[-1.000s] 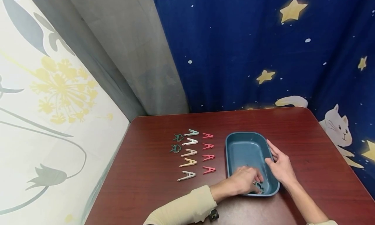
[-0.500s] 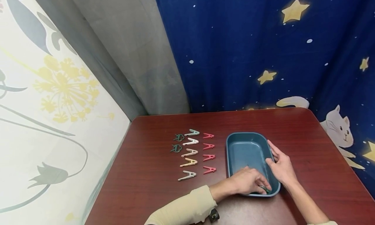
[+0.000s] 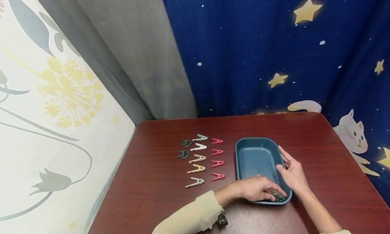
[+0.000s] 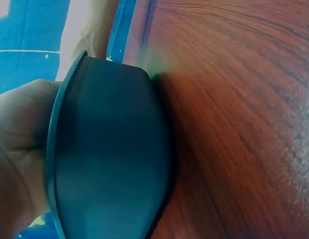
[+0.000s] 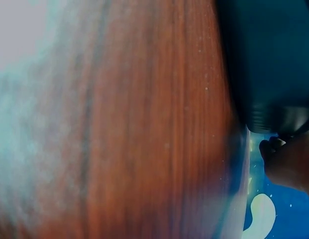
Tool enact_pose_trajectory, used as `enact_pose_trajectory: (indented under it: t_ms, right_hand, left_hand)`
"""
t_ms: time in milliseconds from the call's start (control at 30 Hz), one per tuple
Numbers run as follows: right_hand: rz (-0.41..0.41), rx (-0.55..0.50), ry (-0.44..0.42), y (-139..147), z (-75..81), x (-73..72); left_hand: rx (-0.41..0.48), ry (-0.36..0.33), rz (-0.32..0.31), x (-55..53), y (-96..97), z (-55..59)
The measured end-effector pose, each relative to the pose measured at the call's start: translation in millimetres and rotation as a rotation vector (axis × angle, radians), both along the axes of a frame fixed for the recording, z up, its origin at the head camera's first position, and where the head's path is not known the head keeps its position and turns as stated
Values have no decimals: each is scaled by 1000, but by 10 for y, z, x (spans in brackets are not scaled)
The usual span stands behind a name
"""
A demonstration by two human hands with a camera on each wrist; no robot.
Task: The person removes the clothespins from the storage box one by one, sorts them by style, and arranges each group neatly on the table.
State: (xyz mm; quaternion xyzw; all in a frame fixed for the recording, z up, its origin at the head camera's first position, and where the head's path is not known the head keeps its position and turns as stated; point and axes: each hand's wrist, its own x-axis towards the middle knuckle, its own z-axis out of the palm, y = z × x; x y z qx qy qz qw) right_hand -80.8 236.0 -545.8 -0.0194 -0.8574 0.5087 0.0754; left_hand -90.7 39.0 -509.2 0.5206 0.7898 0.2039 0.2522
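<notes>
In the head view, my left hand [image 3: 259, 188] reaches over the near rim into a blue rectangular tray [image 3: 256, 159]. Thumb and fingers close on a dark green clip [image 3: 278, 196] in the near right corner, partly hidden under the fingers. My right hand [image 3: 292, 174] grips the tray's right side, thumb on the rim and fingers along the outer wall. The left wrist view has the outer wall of the tray [image 4: 109, 144] with the left hand [image 4: 20, 149] over its rim. In the right wrist view the right hand [image 5: 291, 159] shows by the dark tray wall.
Left of the tray lie a column of pink clothespins [image 3: 217, 163], a column of pale and yellow clothespins [image 3: 197, 158], and two dark green clips [image 3: 184, 154]. The wooden table [image 3: 158, 180] meets a patterned wall at left and curtains [image 3: 243, 58] behind.
My left hand has slid right with the green clip, toward the tray's near right corner, its fingers now lower over it. The right hand keeps its place on the tray.
</notes>
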Motion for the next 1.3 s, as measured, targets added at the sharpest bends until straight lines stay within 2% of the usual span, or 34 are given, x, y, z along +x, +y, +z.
enact_pose_trajectory:
  t_ms: [67, 233, 400, 767, 1033, 1167, 1300]
  right_hand:
    - [-2, 1, 6, 3, -2, -1]
    - [0, 2, 14, 12, -10, -9]
    - [0, 0, 19, 5, -13, -20]
    - [-16, -9, 6, -22, -7, -9]
    - [-17, -11, 7, -20, 4, -22]
    - [-11, -9, 5, -21, 6, -22]
    - [-4, -5, 3, -27, -1, -17]
  left_hand:
    - [20, 32, 4, -4, -17, 38]
    - [141, 3, 38, -22, -90, 134]
    - [227, 22, 84, -65, -197, 213]
    - [534, 20, 197, -291, -570, 418]
    - [682, -35, 368, -427, -1002, 454]
    - [700, -9, 478, -474, -1220, 418]
    - [716, -49, 592, -525, -1441, 345]
